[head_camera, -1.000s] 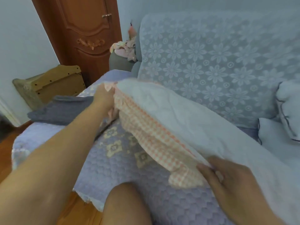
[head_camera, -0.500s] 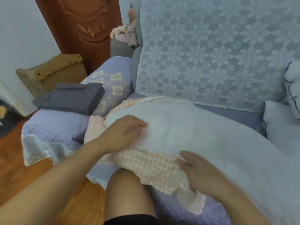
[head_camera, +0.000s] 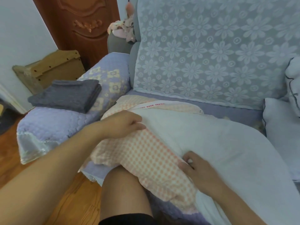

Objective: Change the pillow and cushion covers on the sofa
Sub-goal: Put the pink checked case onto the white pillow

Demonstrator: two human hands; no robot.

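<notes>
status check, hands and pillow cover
Left hand and right hand both grip the checked cover at its opening. White pillow mostly out. Nothing in the way.

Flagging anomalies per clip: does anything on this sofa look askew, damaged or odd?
Nothing damaged. The checked cover sits bunched at one end of the white pillow, only partly on, both hands at its edge; expected mid-change.
</notes>
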